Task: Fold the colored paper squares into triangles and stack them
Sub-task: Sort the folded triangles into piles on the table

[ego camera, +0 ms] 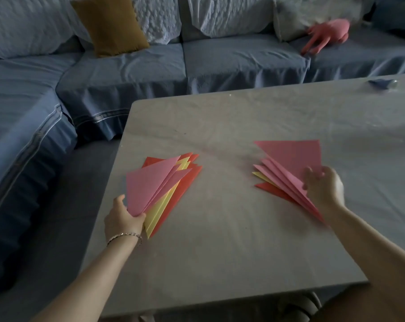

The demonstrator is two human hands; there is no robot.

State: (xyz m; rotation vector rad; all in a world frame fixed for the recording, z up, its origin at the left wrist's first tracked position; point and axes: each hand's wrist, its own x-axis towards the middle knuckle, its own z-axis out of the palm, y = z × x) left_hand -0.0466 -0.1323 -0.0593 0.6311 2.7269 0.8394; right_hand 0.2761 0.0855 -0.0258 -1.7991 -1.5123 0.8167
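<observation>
Triangles (296,156) of creased paper fan from left hand (121,217), right hand (324,187).

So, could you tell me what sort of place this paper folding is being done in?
Most likely a home living room: a blue-covered corner sofa with a mustard cushion stands beside a grey table bearing folded paper triangles.

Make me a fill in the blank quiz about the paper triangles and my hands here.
1. The top triangle of the left stack, gripped by the left hand, is ____.
2. The bracelet sits on the ____ wrist.
3. In the right stack, gripped by the right hand, the sheet between pink and red is ____.

Missing words: pink; left; yellow.
</observation>
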